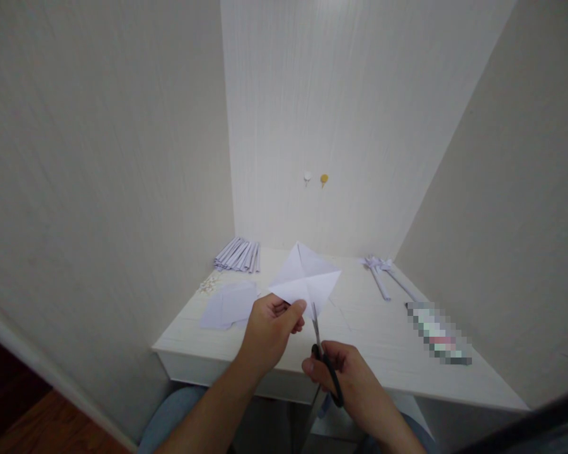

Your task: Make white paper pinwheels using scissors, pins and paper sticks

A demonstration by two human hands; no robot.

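Observation:
My left hand [277, 325] pinches a square sheet of white paper [307, 271] by its lower left side, thumb on top. Creases cross the sheet from corner to corner. In my right hand [348, 375] are scissors [330, 372] with black handles, the blades pointing up and away from me. The blade tips are at the near corner of the paper, by my left thumb. Whether they are cutting into it cannot be made out. Under and left of my left hand, more white paper sheets [231, 306] lie on the white table [378, 340].
Several rolled paper tubes [236, 255] lie at the back left, with small pale pieces [209, 284] before them. Paper pinwheel-like shapes on rolled sticks [380, 277] lie back right. A blurred-out flat object [438, 334] rests at the right. Walls enclose three sides; two hooks [324, 180] hang behind.

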